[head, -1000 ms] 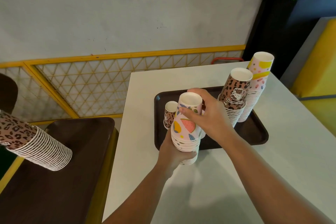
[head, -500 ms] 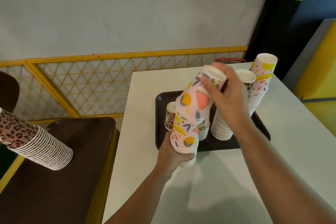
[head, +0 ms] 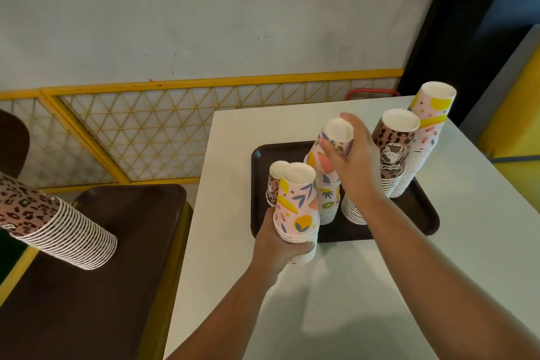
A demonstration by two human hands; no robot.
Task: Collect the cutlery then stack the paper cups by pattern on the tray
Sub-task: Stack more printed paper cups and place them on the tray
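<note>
— Where the white table (head: 380, 286) meets the tray's near edge, what does the left hand (head: 277, 245) grip?

— A short stack of pink patterned cups (head: 296, 207), fingers curled round its base.

— And the right hand (head: 353, 161)?

— It pinches a tilted pink cup (head: 327, 152) atop another stack on the brown tray (head: 420, 213). Beyond stand leopard cups (head: 393, 149) and a taller pink stack (head: 429, 123).

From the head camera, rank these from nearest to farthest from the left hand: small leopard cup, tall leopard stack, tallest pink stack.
From the left hand:
1. small leopard cup, tray's near-left, just beyond.
2. tall leopard stack, right.
3. tallest pink stack, far right.
</note>
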